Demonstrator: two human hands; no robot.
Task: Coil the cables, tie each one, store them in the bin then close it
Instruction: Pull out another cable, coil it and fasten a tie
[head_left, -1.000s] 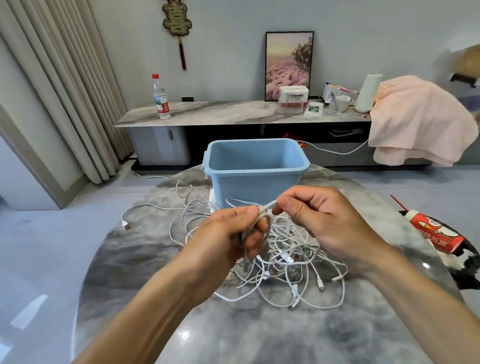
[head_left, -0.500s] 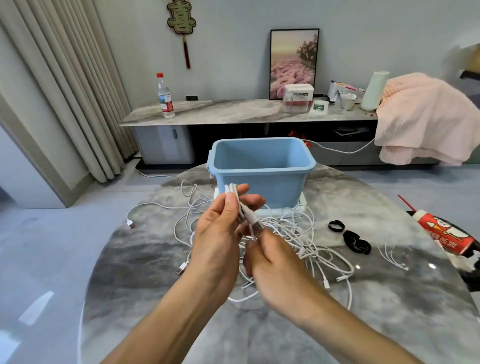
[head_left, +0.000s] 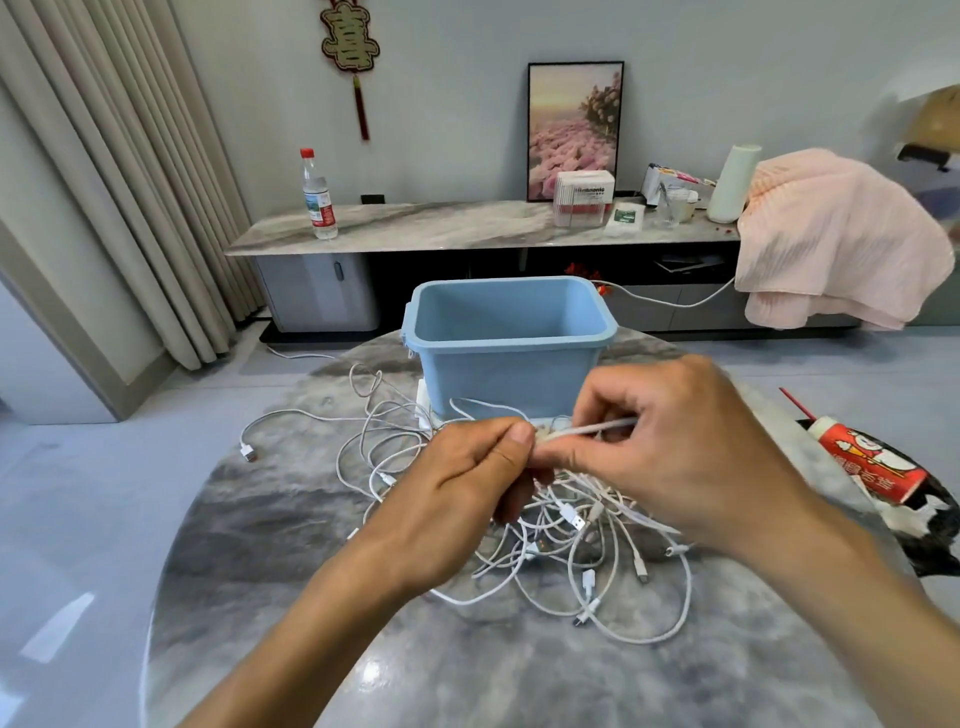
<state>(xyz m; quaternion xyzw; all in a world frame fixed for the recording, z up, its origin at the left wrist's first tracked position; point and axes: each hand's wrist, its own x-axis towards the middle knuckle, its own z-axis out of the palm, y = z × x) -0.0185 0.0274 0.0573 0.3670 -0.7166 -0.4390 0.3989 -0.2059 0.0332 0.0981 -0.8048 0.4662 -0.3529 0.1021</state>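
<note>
Left hand (head_left: 467, 483) and right hand (head_left: 670, 441) raised together over table (head_left: 270, 519), both pinching same white cable (head_left: 592, 429); short stretch taut between them. Loose cables (head_left: 587, 561) tangled on table beneath. Blue bin (head_left: 511, 345) just behind, lid off.

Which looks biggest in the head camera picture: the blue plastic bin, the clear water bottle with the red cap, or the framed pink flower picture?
1. Blue plastic bin, biggest, though it is nearest the camera.
2. Framed pink flower picture.
3. Clear water bottle with the red cap, smallest.
</note>
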